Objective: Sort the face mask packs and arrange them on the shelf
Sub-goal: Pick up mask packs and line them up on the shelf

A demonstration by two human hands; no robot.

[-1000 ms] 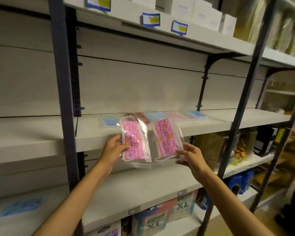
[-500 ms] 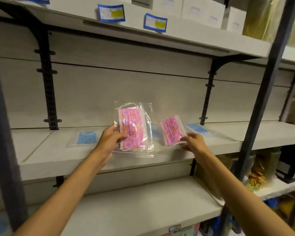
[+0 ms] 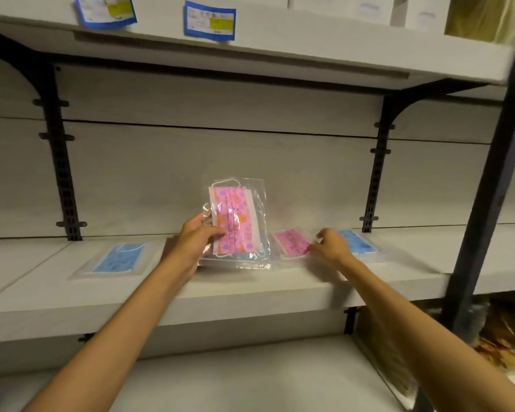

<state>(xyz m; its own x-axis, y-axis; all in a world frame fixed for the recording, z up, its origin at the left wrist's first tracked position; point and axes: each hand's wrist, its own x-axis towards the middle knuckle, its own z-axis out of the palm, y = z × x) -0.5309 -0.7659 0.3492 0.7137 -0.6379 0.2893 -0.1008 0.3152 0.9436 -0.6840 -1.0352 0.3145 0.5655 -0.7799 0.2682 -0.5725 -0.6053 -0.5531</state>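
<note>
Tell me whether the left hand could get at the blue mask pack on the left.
Probably not yet: the left hand grips a pink mask pack. The blue mask pack lies uncovered on the shelf.

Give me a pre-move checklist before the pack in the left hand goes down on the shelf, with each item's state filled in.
1. Left hand has firm hold of the upright pink mask pack: ok, thumb across its front.
2. Right hand is off the flat pink pack: not ok, fingertips at its edge.
3. Landing spot is free: not ok, a blue pack lies under the held one.
4. Blue packs kept apart from the pink ones: ok for the left blue pack and right blue pack.
5. Shelf front edge has room: ok.
6. Number of packs in the left hand: cannot tell.
</note>
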